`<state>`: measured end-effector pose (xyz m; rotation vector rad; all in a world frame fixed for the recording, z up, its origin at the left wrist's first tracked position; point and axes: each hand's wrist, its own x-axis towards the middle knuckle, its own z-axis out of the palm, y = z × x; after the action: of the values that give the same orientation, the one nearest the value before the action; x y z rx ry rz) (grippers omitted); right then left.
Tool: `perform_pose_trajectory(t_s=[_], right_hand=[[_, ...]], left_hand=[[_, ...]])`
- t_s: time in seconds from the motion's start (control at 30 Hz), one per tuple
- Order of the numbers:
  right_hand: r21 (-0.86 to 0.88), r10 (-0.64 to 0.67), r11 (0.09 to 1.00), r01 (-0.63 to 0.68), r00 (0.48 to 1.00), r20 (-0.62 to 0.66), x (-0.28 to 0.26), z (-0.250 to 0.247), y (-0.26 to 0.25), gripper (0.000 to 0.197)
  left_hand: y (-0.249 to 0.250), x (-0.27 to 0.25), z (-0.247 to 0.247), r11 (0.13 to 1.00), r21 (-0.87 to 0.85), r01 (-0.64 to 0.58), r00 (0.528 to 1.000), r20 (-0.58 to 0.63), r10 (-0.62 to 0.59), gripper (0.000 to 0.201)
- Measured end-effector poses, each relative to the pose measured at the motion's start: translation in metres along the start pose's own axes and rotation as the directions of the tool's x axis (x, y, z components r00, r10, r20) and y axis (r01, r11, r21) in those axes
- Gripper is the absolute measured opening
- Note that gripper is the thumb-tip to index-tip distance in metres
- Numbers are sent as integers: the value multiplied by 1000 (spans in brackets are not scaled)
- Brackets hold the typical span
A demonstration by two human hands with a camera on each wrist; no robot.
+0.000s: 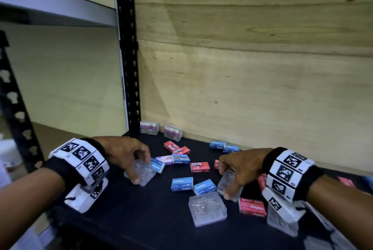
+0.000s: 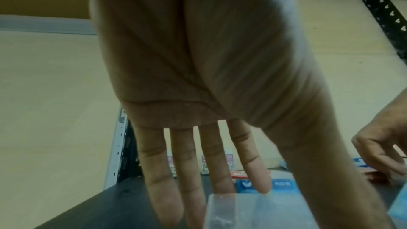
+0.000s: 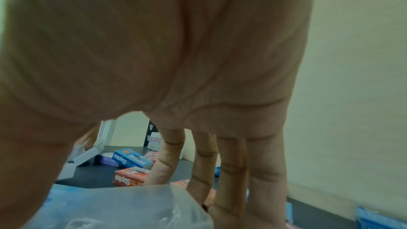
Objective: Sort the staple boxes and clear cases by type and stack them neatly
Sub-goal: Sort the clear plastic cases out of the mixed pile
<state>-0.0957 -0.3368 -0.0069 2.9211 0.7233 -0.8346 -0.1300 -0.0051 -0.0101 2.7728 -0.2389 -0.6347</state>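
Observation:
On the black shelf (image 1: 141,209), my left hand (image 1: 141,170) grips a clear case (image 1: 144,176) of paper clips between thumb and fingers, and the case is tilted up. The same case sits under the fingers in the left wrist view (image 2: 253,212). My right hand (image 1: 224,183) grips a second clear case (image 1: 227,178), tipped on edge, which also fills the bottom of the right wrist view (image 3: 132,206). A third clear case (image 1: 206,208) lies flat in front. Blue staple boxes (image 1: 182,183) and red staple boxes (image 1: 199,167) lie scattered between my hands.
Two labelled clear cases (image 1: 149,127) (image 1: 173,132) stand at the back against the wooden wall (image 1: 242,68). A black slotted post (image 1: 129,58) rises at the shelf's left rear corner. Another clear case (image 1: 282,223) lies under my right wrist beside a red box (image 1: 252,205).

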Motion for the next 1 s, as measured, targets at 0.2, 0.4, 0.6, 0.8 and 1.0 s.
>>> perform_pose_trajectory(t_s=[0.2,0.4,0.6,0.8,1.0], right_hand=[[77,32,997,-31,1000,-2,-1,-5,-4,55],[141,-16,990,27,997,-82,2,-29,-12,41],[174,-15,984,39,991,-134,20,-38,-21,54],[81,-70,993,85,981,-182,41,-42,-34,80],[2,-140,990,143,972,-188,55,-40,-39,65]], left_hand=[[-6,-3,5,999,33,-41,999,-26,42,53],[-10,-8,4,1000,-4,-22,1000,-21,22,43],[-15,-15,-3,984,-173,45,998,52,-37,33],[-17,-17,-1,940,-320,115,993,61,-100,28],[-17,-20,3,929,-356,104,994,63,-87,36]])
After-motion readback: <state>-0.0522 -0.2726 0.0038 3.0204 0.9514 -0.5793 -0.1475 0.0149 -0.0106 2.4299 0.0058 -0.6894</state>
